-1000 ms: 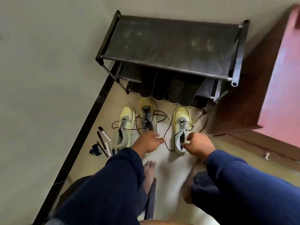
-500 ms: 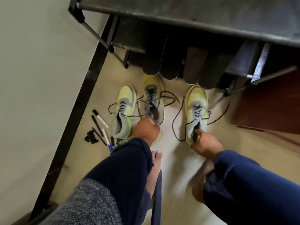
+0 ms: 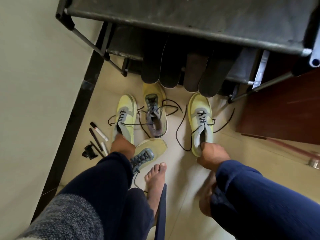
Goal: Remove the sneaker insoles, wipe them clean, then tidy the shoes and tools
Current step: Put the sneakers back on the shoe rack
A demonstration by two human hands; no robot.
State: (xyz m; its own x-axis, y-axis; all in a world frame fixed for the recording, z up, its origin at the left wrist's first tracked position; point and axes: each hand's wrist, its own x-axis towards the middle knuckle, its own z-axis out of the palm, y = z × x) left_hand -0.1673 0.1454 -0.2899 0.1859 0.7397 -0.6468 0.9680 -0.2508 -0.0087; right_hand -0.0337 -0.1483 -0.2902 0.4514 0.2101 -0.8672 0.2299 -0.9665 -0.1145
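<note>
A: Both hands are down at the shoes. The left hand (image 3: 122, 146) is at the heel of the far-left sneaker (image 3: 125, 116), its fingers gone into the opening.

B: And its grip?

A: Curled into the collar as far as I can see, though the fingertips are hidden inside, so exactly what they pinch I cannot tell. The right hand (image 3: 213, 155) has its grip closed on the heel of the right sneaker (image 3: 200, 118), fingers tucked into the opening at the back.

B: Where do the other shoes sit?

A: A middle sneaker (image 3: 154, 109) stands between those two, set a little farther off, its toe close under the rack. A fourth sneaker (image 3: 147, 153) lies near, just right of the left wrist and angled, toe pointing far-right. Black laces trail loose over the floor (image 3: 174, 163) between the shoes.

B: The insoles?

A: Four dark insoles (image 3: 174, 64) stand in a row, leaning against the lower tier of the black shoe rack (image 3: 190, 19), just beyond the sneaker toes.

B: Tools?

A: On the left by the dark skirting, a cluster of markers (image 3: 98, 132), with a small black clip-like object (image 3: 89, 152) at its near end.

B: Anything else?

A: A bare foot (image 3: 155, 181) rests on the floor between the navy sleeves, and a wooden door (image 3: 284, 108) stands on the right.
</note>
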